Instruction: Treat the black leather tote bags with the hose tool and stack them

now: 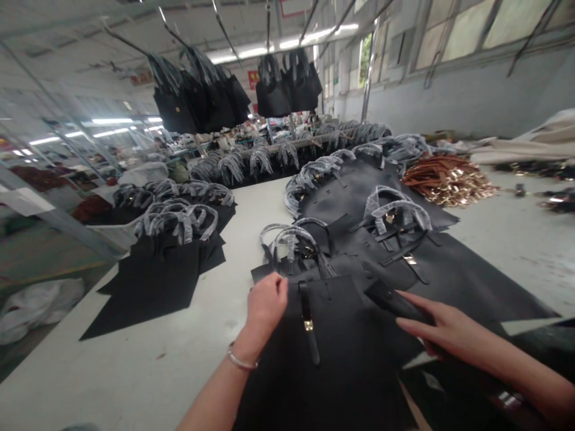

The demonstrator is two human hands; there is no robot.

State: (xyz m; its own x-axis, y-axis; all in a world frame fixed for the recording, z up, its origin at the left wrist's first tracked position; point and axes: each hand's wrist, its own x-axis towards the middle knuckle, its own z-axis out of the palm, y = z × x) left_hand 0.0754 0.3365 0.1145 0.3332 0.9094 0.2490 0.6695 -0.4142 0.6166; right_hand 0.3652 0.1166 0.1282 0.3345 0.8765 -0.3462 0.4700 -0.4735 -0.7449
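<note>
My left hand (266, 308) is curled at the top edge of a black leather tote panel (323, 365), and its fingers seem to pinch that edge. A black strap with a gold buckle (306, 317) runs down the panel. My right hand (442, 324) grips a narrow black leather flap (390, 302) lying across the bag's upper right. Behind my hands lie further black totes (390, 263), their handles wrapped in clear plastic (290, 239). The bag's lower part runs out of view.
The white worktable (179, 335) holds piled black bags (153, 281) at the left and tan straps with brass fittings (449, 179) at the right. Black bags (287, 84) hang overhead. White sacks (36, 308) lie on the floor at the left.
</note>
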